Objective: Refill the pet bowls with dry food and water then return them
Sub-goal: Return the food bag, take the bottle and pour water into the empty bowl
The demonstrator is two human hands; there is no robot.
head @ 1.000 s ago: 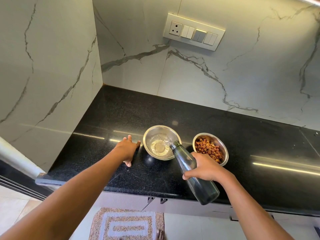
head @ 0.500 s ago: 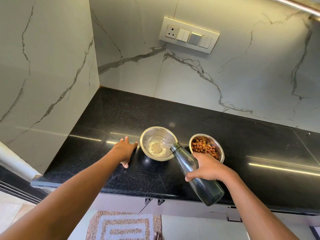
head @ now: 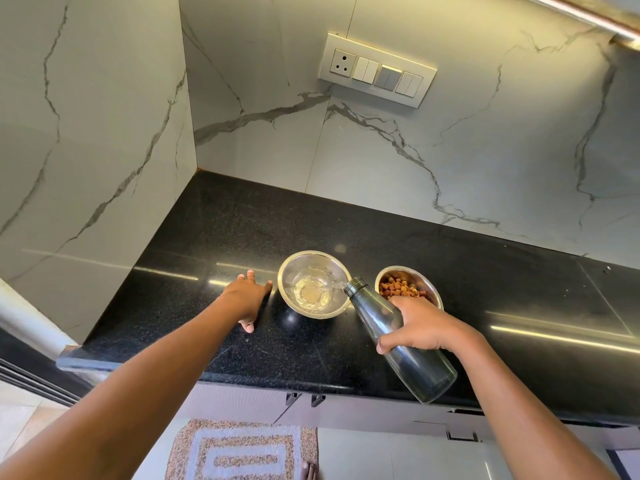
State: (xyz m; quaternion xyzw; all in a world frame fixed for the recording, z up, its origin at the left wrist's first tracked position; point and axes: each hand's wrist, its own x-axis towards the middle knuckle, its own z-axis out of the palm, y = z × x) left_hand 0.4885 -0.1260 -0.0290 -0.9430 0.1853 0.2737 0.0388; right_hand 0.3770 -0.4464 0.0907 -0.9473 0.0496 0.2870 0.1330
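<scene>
Dark bottle, mouth toward steel bowl

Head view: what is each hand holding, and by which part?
The right hand grips the bottle around its middle, its mouth tipped over the water bowl. The left hand holds nothing; it rests open on the counter.

A home kitchen: black granite counter, marble-look wall tiles (switch panel mounted).

The left grip, right grip, forearms and toes are all bare.
</scene>
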